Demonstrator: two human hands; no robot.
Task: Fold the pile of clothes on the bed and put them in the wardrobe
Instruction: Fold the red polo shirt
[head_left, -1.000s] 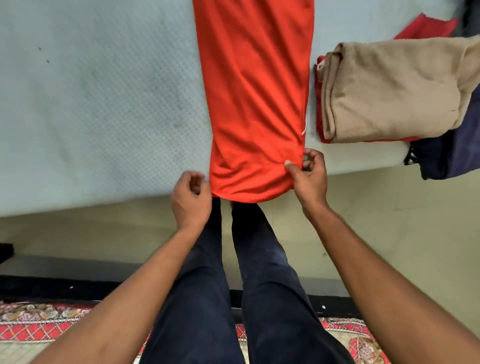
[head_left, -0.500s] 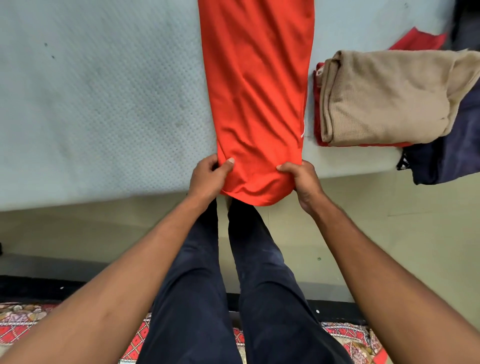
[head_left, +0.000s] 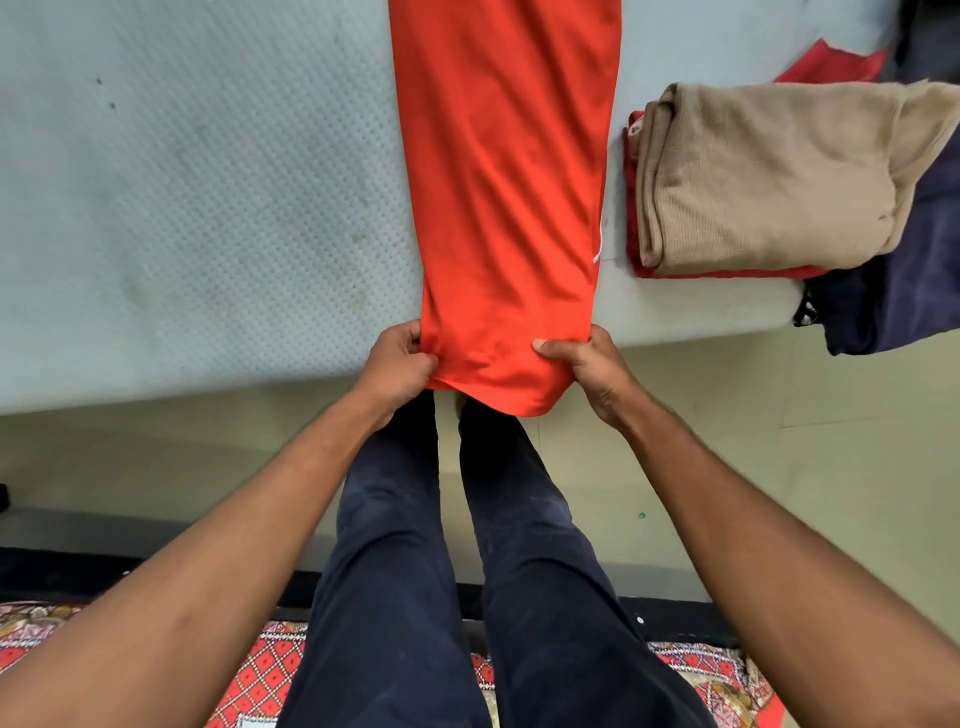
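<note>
No readable text, label or number; white mark (head_left: 597, 250) at orange garment (head_left: 504, 182) edge illegible

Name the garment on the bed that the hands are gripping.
The long orange garment, gripped at its near end by the left hand and right hand; the folded beige garment and navy garment lie untouched.

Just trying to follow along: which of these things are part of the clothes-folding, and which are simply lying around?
Part of the job: orange garment, gripped at its near end by left hand and right hand; folded tan garment; red garment under it; navy garment; bed.
Just lying about: patterned rug; green speck on floor.
</note>
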